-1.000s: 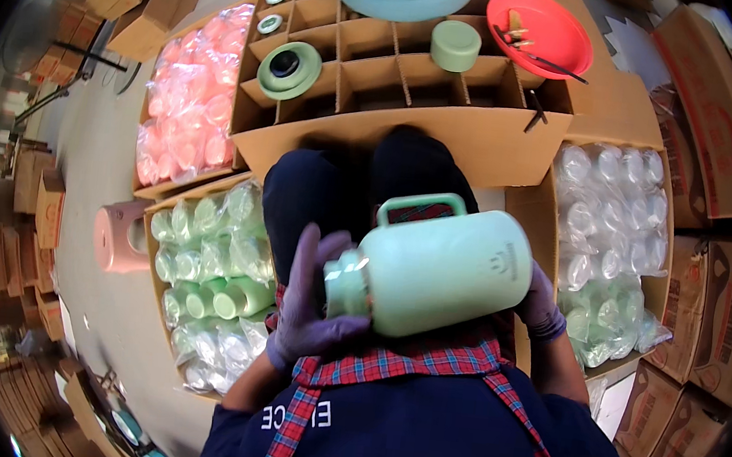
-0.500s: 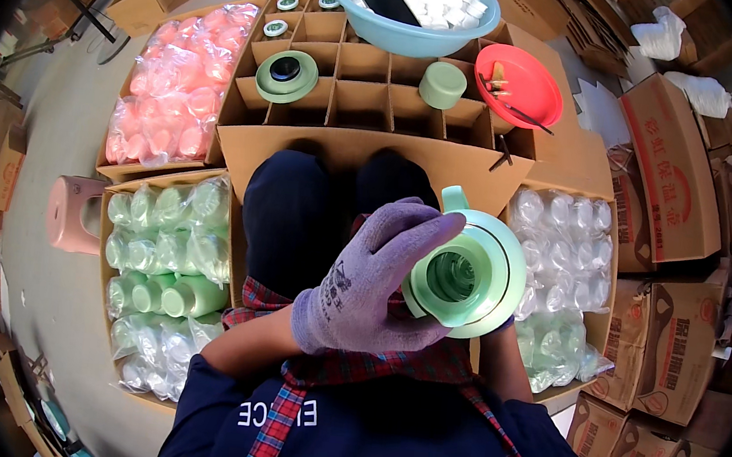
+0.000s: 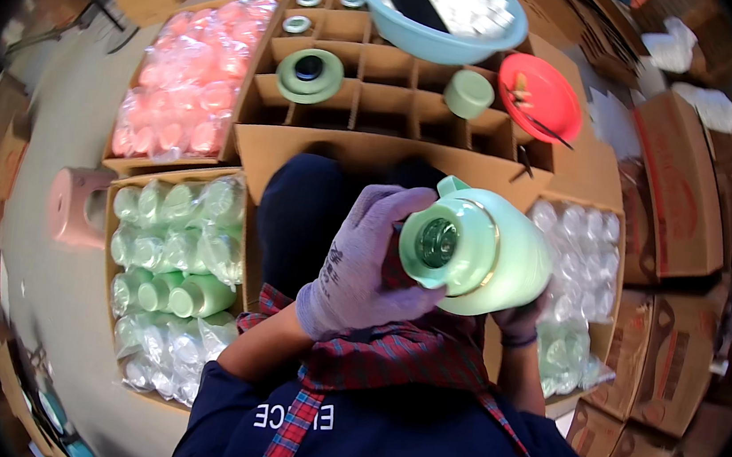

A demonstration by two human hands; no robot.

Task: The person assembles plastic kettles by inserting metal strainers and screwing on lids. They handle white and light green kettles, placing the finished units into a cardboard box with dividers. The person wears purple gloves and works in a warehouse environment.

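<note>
A pale green thermos jug [image 3: 516, 260] lies tilted across my lap, its open mouth toward me and a gold ring around its shoulder. Gloved in greyish purple, my left hand [image 3: 371, 265] grips it by the neck, thumb below the spout and fingers on the far side. Under the jug's lower end is my gloved right hand [image 3: 519, 323], partly hidden by the body and closed against it. Beyond my knees, a divided carton [image 3: 375, 146] holds a green jug with a black stopper [image 3: 309, 69] and a green cup-shaped lid [image 3: 468, 94].
A blue basin [image 3: 443, 45] of white caps with a phone on top and a red dish [image 3: 541, 91] rest on the carton. Bagged pink cups [image 3: 190, 76] and green cups [image 3: 181, 209] stand left, clear bagged pieces [image 3: 573, 250] right. A pink stool [image 3: 74, 202] is farther left.
The jug has tipped from nearly end-on to a slant, so its side now shows. My right hand has come into view under its lower end. The whole view has shifted slightly.
</note>
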